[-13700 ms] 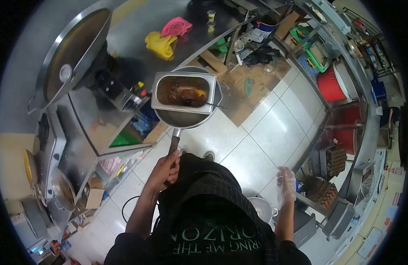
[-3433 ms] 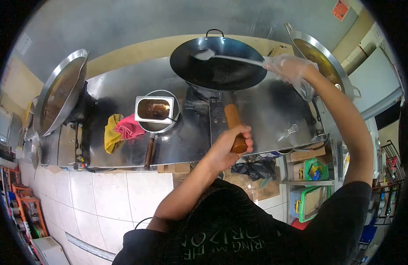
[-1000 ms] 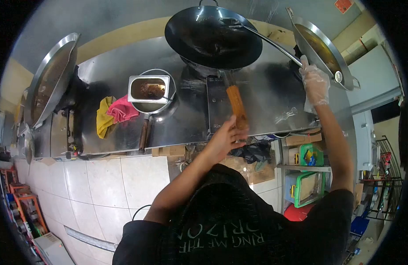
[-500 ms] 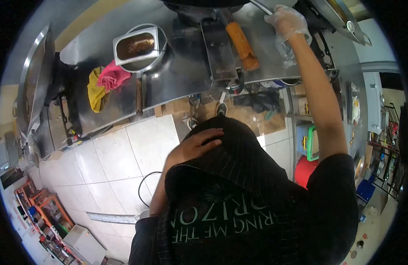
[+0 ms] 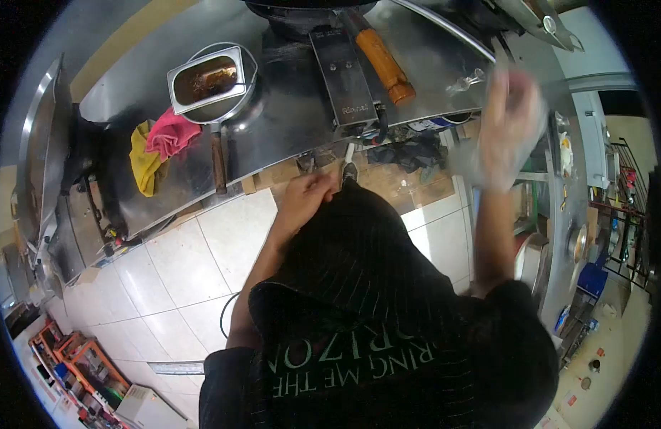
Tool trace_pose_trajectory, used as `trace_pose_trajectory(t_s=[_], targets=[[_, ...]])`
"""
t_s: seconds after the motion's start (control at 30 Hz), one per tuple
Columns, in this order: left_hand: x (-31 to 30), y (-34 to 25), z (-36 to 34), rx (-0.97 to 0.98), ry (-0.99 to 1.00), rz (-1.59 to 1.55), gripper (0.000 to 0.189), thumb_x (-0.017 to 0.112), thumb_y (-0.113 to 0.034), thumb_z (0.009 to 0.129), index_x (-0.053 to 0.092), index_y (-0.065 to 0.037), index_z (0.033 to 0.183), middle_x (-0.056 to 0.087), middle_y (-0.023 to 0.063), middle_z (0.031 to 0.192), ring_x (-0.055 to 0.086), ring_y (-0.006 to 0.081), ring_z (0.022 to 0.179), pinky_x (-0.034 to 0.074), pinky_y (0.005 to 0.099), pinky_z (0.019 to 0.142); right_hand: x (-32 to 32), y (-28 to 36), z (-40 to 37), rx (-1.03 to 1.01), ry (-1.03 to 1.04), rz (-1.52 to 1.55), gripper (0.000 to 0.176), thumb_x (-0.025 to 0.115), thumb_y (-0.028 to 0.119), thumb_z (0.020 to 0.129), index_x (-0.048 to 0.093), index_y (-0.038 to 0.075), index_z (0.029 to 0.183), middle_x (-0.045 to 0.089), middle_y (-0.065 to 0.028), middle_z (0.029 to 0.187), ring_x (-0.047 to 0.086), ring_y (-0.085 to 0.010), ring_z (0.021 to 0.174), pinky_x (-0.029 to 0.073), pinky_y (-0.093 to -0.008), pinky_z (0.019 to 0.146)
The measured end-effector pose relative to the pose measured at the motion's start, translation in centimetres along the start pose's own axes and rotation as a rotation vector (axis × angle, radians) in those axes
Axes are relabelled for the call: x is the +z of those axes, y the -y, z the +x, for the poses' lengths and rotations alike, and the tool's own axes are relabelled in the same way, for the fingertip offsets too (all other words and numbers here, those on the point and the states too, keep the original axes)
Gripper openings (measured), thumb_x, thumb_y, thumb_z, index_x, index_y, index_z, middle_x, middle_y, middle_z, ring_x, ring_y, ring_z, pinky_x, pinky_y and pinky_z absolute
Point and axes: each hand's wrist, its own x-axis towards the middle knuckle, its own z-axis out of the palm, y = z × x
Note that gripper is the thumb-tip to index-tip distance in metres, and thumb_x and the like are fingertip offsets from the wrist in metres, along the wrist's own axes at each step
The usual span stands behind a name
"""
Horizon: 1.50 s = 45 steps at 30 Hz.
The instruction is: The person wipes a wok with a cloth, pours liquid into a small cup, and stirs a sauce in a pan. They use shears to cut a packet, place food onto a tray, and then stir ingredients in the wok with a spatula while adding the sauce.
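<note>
My left hand [image 5: 307,201], bare, is raised in front of the dark shirt near the counter's front edge. Its fingers are curled in, and I see nothing in them. A clear plastic glove covers my right hand [image 5: 513,118], which is smeared by motion over the counter's right side, so its fingers do not show clearly. Close to it, the metal handle of a utensil [image 5: 452,28] rests free, its other end hidden near the wok. The dark wok [image 5: 312,10], cut off by the top edge, has a wooden handle [image 5: 385,66] pointing toward me.
On the steel counter [image 5: 273,107], a rectangular metal container [image 5: 207,80] of brown liquid sits on a saucepan [image 5: 234,111]. Pink cloth [image 5: 173,134] and yellow cloth [image 5: 144,161] lie beside it. A large round metal lid or pan [image 5: 41,136] stands far left.
My right hand has let go of the utensil's metal handle and moved back toward me. My left hand has risen off the shirt toward the counter, and its fingers have curled.
</note>
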Motion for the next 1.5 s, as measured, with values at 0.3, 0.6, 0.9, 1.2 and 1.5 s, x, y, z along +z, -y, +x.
trace_pose_trajectory(t_s=[0.3,0.6,0.9,1.2,1.5], targets=[[1.0,-4.1,3.1,0.053,0.076,-0.252,0.033,0.056,-0.03,0.09,0.059,0.0,0.103,0.062,0.0022,0.086,0.053,0.0068,0.072,0.042,0.0193,0.061,18.5,-0.3,-19.7,1.746,0.863,2.118,0.04,0.036,0.036,0.094,0.058,0.002,0.091,0.058,-0.0058,0.068,0.055,-0.0156,0.058,0.049,-0.0272,0.057],[5.3,-10.2,5.5,-0.107,0.263,-0.615,0.066,0.053,-0.031,0.091,0.021,0.001,0.138,0.049,0.0137,0.124,0.054,0.0203,0.103,0.046,0.034,0.086,20.9,-0.3,-21.4,1.695,0.883,1.873,0.033,0.041,0.035,0.093,0.056,0.006,0.093,0.058,-0.0058,0.073,0.055,-0.0153,0.062,0.048,-0.0268,0.059],[-0.5,-4.3,1.1,-0.087,0.136,-0.566,0.051,0.047,-0.024,0.092,0.032,-0.003,0.135,0.05,0.0132,0.127,0.053,0.0191,0.11,0.043,0.0335,0.091,19.6,1.4,-22.5,0.847,0.491,1.148,0.022,0.055,0.031,0.089,0.054,0.008,0.087,0.055,-0.0027,0.072,0.055,-0.0133,0.065,0.047,-0.0272,0.061],[-1.4,0.9,-2.3,-0.044,0.029,-0.859,0.042,0.044,-0.028,0.093,0.046,-0.003,0.126,0.058,0.0088,0.116,0.056,0.0163,0.098,0.042,0.0292,0.087,19.5,-0.7,-21.3,1.529,0.758,1.711,0.03,0.051,0.034,0.091,0.053,0.006,0.082,0.057,-0.005,0.078,0.054,-0.0161,0.075,0.048,-0.0291,0.073],[-1.3,1.6,2.0,-0.012,0.015,-0.788,0.049,0.056,-0.034,0.087,0.05,-0.001,0.122,0.06,0.0088,0.111,0.057,0.018,0.097,0.045,0.0296,0.083,20.1,-1.8,-20.8,1.489,1.01,1.759,0.044,0.035,0.048,0.094,0.054,0.008,0.089,0.059,-0.0045,0.089,0.054,-0.0173,0.077,0.045,-0.0296,0.072]])
